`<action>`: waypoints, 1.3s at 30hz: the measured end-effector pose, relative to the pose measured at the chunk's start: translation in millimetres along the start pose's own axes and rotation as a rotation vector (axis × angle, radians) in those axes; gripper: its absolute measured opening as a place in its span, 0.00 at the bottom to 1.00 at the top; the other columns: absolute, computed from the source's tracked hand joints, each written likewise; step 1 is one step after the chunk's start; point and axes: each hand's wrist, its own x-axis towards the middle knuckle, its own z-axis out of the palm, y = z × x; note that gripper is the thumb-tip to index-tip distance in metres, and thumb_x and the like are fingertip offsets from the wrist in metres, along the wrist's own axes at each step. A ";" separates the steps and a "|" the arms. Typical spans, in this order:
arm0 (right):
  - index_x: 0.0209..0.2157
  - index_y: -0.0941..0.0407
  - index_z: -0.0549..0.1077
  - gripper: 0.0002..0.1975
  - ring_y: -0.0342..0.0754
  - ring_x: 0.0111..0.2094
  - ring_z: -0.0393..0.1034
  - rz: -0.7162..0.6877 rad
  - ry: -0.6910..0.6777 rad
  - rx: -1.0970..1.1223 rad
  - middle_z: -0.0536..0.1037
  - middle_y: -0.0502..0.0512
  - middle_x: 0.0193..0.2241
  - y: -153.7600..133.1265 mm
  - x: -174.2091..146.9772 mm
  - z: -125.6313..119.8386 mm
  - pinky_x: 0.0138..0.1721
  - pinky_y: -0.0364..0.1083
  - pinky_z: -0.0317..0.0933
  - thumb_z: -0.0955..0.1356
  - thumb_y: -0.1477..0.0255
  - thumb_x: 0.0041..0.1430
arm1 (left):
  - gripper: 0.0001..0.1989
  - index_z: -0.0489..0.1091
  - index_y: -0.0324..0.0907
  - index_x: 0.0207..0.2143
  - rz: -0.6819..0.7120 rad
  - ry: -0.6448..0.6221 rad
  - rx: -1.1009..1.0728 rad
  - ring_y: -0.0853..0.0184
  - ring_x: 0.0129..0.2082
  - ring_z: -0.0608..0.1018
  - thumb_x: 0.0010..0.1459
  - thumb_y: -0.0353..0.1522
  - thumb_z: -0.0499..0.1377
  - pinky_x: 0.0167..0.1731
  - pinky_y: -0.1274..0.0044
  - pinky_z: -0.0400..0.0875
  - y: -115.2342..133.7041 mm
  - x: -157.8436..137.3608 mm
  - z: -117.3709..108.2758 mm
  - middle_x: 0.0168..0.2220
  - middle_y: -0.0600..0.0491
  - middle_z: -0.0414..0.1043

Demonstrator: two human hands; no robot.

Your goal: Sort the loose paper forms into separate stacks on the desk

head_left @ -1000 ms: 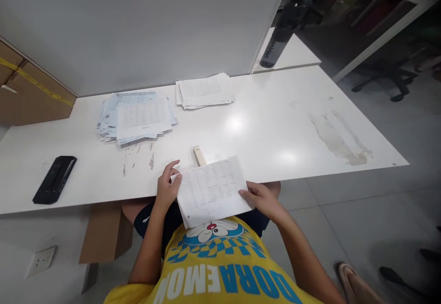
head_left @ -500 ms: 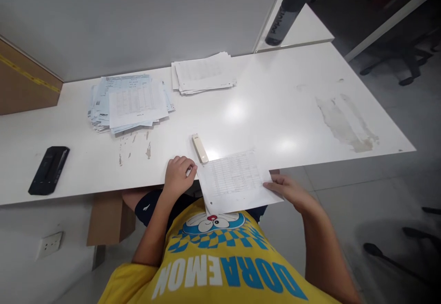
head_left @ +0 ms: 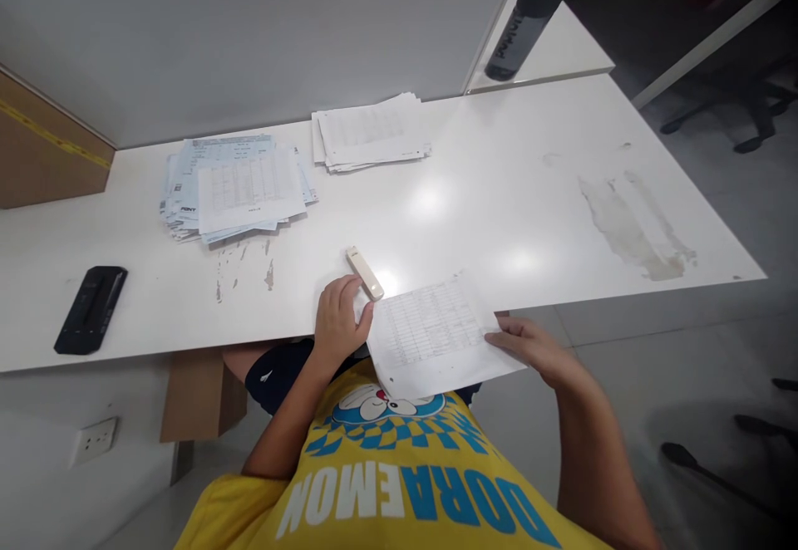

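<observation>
My right hand [head_left: 529, 346] pinches the right edge of a few printed sheets [head_left: 430, 334], thumb on top. The sheets lie across the desk's front edge, their near part overhanging my lap, with a printed table facing up. My left hand [head_left: 340, 317] rests at the sheets' left edge, thumb and fingers apart, the thumb close to the paper. Its fingertips reach the side of a slim cream stapler [head_left: 365, 274], which lies just beyond the sheets' upper left corner. Whether the fingertips press on the stapler I cannot tell.
On the white desk [head_left: 474, 226] lie a pile of bluish and white papers [head_left: 249, 193], a stack of white sheets [head_left: 374, 130] and a black phone-like device [head_left: 91, 309]. A dark bottle [head_left: 517, 39] stands at the back right. Cardboard boxes are at the left and below the desk.
My left hand has moved right and up to the stapler, its fingers opening from a curl. The sheets and my right hand have shifted slightly right; the view moved a little too.
</observation>
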 end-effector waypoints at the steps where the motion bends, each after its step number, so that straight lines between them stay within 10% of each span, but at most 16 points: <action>1: 0.29 0.58 0.81 0.17 0.53 0.27 0.73 0.001 -0.009 0.005 0.82 0.57 0.27 -0.3 0.1 1.2 0.26 0.47 0.63 0.73 0.59 0.40 | 0.21 0.62 0.40 0.60 0.002 -0.024 0.019 0.53 0.57 0.72 0.66 0.33 0.54 0.55 0.61 0.67 0.0 -0.1 0.7 0.57 0.39 0.70; 17: 0.39 0.59 0.82 0.27 0.59 0.32 0.77 -0.069 0.030 0.071 0.83 0.61 0.31 6.8 4.9 -8.0 0.31 0.51 0.68 0.75 0.53 0.42 | 0.22 0.67 0.44 0.59 -0.046 -0.055 0.084 0.51 0.64 0.67 0.66 0.24 0.47 0.54 0.60 0.66 6.3 3.6 -1.5 0.63 0.49 0.68; 39: 0.29 0.59 0.80 0.18 0.54 0.28 0.75 -0.051 0.039 0.119 0.82 0.59 0.28 8.9 10.7 -6.7 0.29 0.48 0.64 0.75 0.58 0.41 | 0.22 0.65 0.45 0.61 -0.044 -0.067 -0.021 0.49 0.67 0.61 0.66 0.29 0.51 0.61 0.54 0.60 -2.9 3.8 -2.6 0.65 0.48 0.66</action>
